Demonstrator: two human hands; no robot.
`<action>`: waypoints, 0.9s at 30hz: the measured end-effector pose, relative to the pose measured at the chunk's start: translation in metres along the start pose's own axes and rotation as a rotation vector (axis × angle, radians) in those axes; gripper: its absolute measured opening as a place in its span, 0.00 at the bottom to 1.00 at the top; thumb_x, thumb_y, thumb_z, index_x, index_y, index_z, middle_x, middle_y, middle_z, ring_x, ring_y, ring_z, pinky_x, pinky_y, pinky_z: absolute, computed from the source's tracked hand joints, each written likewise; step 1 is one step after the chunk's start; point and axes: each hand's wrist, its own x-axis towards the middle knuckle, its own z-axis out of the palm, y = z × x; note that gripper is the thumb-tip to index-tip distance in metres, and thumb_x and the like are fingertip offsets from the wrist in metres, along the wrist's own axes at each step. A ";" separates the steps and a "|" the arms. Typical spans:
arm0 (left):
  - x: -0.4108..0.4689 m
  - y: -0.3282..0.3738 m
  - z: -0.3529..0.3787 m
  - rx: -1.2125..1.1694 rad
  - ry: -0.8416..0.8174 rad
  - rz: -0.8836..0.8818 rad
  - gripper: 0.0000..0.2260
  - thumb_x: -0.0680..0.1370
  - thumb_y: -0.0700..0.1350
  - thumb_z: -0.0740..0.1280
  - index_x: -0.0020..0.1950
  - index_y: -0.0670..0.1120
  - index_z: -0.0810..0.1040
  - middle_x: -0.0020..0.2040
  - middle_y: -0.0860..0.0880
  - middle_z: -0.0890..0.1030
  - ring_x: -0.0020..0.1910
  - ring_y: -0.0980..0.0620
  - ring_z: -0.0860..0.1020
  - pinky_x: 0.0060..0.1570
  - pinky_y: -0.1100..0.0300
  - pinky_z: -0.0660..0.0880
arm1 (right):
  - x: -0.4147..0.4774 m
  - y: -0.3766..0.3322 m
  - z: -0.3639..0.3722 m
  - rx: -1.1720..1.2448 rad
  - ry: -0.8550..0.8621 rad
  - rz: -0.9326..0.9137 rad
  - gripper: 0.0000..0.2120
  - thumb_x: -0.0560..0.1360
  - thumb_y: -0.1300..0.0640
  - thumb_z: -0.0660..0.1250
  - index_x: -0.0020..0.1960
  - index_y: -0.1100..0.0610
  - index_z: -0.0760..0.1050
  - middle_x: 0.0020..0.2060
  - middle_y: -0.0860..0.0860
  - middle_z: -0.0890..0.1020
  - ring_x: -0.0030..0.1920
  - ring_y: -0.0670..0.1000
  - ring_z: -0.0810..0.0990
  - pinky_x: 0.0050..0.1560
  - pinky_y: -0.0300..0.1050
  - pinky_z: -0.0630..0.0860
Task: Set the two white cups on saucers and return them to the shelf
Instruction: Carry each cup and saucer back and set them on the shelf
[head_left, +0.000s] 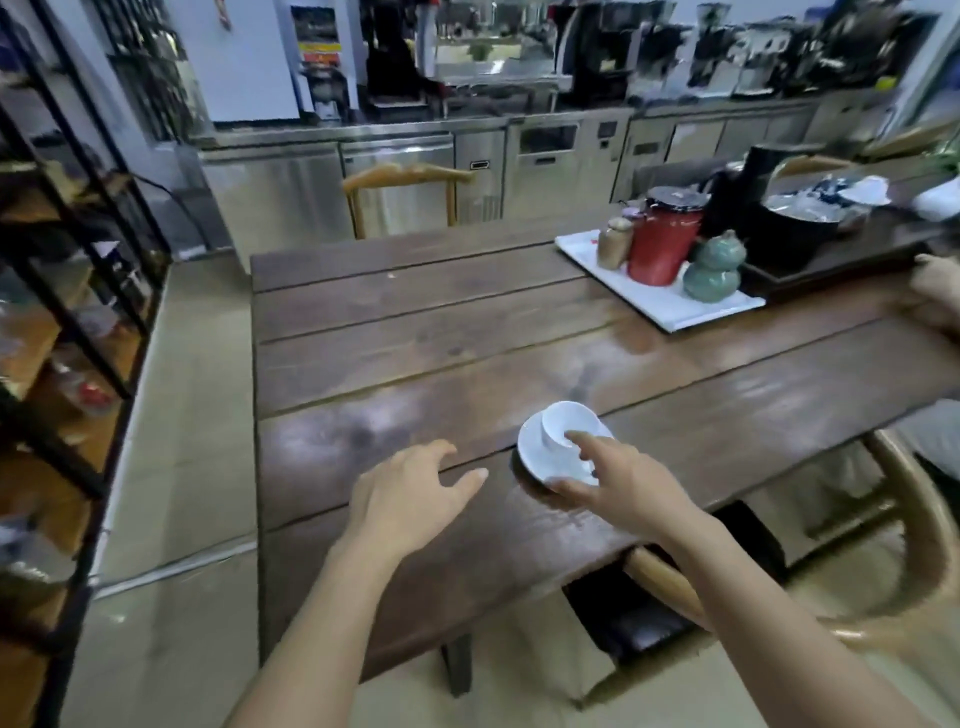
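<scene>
A white cup (563, 422) sits tilted on a white saucer (540, 457) near the front of the dark wooden table (415, 322). My right hand (623, 488) grips the saucer's near edge, thumb under the rim and forefinger touching the cup's rim. Just left of the saucer, my left hand (410, 493) hovers over the table with fingers spread and nothing in it. Only one cup and one saucer show. The black metal shelf (67, 291) stands at the left, across a strip of floor.
A white tray (670, 306) at the table's far right carries a red canister (662, 244), a green gourd jar (714, 270) and a small brown jar. Another person's hand (935, 296) rests at the right edge. Wooden chairs stand behind and at the right front.
</scene>
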 end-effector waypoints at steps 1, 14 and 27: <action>0.013 0.014 0.002 -0.003 -0.028 0.012 0.25 0.74 0.65 0.59 0.67 0.55 0.71 0.66 0.52 0.77 0.64 0.48 0.75 0.58 0.55 0.70 | 0.008 0.011 -0.007 0.024 0.012 0.023 0.31 0.74 0.38 0.62 0.72 0.50 0.62 0.66 0.50 0.74 0.62 0.54 0.75 0.58 0.50 0.73; 0.129 0.067 0.085 -0.439 -0.196 -0.360 0.37 0.72 0.66 0.61 0.75 0.47 0.61 0.74 0.48 0.67 0.70 0.47 0.68 0.66 0.50 0.67 | 0.120 0.112 -0.001 0.394 -0.044 0.182 0.34 0.73 0.40 0.64 0.72 0.57 0.61 0.67 0.56 0.72 0.66 0.57 0.72 0.59 0.51 0.72; 0.143 0.086 0.130 -1.096 -0.205 -0.729 0.15 0.74 0.46 0.69 0.58 0.41 0.75 0.57 0.44 0.79 0.51 0.47 0.78 0.44 0.49 0.79 | 0.153 0.132 0.033 1.099 -0.341 0.417 0.18 0.71 0.50 0.71 0.51 0.64 0.76 0.49 0.60 0.83 0.45 0.55 0.81 0.40 0.44 0.76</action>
